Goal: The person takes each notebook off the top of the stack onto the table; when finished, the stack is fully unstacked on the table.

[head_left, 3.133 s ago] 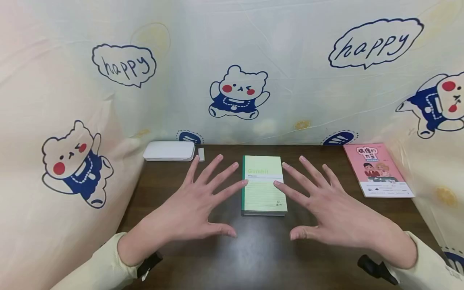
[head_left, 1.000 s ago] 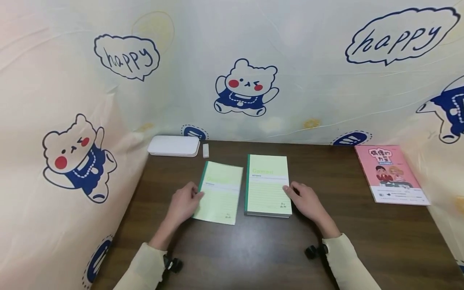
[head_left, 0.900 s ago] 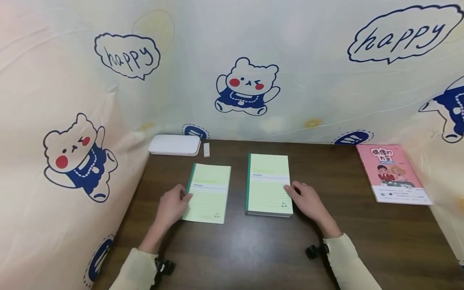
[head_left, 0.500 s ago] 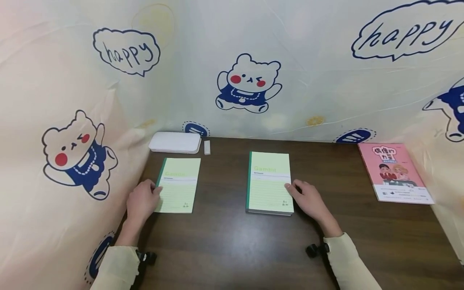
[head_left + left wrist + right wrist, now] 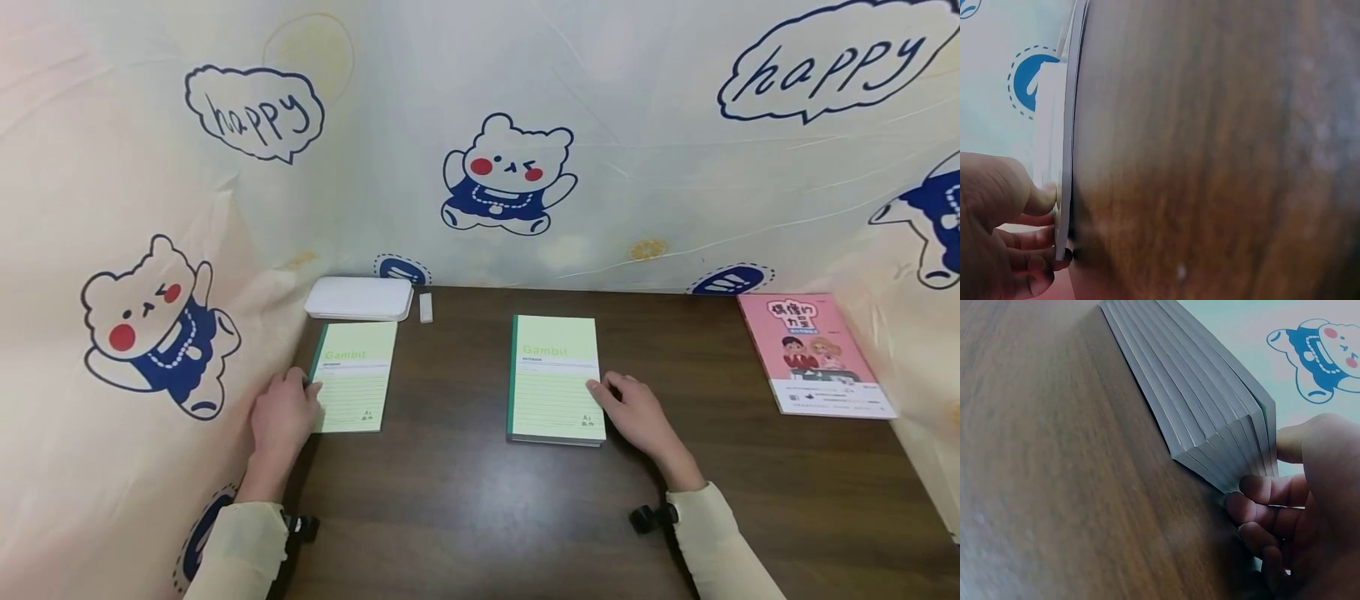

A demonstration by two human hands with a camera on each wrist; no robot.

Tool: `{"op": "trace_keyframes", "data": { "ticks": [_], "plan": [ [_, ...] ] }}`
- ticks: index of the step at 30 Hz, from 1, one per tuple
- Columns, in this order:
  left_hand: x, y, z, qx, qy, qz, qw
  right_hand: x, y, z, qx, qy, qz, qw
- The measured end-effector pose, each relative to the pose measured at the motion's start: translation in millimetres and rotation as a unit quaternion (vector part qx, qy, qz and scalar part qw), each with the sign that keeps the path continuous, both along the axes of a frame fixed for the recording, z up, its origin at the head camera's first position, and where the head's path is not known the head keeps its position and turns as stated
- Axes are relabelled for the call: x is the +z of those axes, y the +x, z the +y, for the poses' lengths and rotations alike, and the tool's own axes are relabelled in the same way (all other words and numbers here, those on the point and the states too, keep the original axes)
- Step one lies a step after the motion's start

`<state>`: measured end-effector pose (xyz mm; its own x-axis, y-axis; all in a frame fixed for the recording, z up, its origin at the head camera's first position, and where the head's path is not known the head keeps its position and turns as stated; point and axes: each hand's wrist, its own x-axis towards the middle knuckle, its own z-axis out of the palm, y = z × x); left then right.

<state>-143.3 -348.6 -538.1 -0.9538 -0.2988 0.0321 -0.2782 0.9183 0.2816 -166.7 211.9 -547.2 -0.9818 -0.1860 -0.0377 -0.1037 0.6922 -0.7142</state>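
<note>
At the left edge of the worktop, the left hand pinches a single green notebook at its spine side, thumb on top and fingers curled beneath — so thin a cover could buckle or slip against the hanging cloth if that grip tightens. Mid-worktop, the right hand holds the stack of notebooks at its near right corner, fingers tucked under — lifting there could fan the stack and spill it. Both forearms lie low, sleeves near the worktop.
</note>
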Motion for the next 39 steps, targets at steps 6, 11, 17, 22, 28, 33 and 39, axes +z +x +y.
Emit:
{"op": "trace_keyframes", "data": {
  "ticks": [6, 11, 17, 22, 28, 33, 39],
  "plan": [
    [-5.8, -0.7, 1.3, -0.023, -0.011, 0.03, 0.9992, 1.5, 0.1, 1.3, -0.004, 0.004, 0.006, 1.0],
    [-9.8, -1.9, 2.6, -0.027, -0.01, 0.031, 0.9991, 2.5, -0.8, 1.1, -0.004, 0.011, 0.013, 1.0],
    [3.4, -4.6, 19.9, -0.021, -0.005, 0.039, 0.999, 3.1, -2.2, 1.3, -0.009, 0.032, 0.02, 0.999],
    [32.9, -25.2, 97.1, -0.09, 0.049, 0.109, 0.9887, 4.3, -0.9, 3.7, -0.01, 0.037, 0.033, 0.999],
    [34.6, -37.8, 207.4, -0.22, 0.113, 0.049, 0.9676, 2.6, -3.5, 2.5, -0.008, 0.035, 0.038, 0.999],
    [14.0, -32.3, 256.5, -0.255, 0.128, -0.015, 0.9583, -3.0, -4.7, -0.7, -0.005, 0.031, 0.034, 0.999],
    [7.0, -29.1, 267.9, -0.234, 0.172, -0.034, 0.9563, -1.7, -3.5, -0.2, -0.01, 0.025, 0.023, 0.999]
  ]
}}
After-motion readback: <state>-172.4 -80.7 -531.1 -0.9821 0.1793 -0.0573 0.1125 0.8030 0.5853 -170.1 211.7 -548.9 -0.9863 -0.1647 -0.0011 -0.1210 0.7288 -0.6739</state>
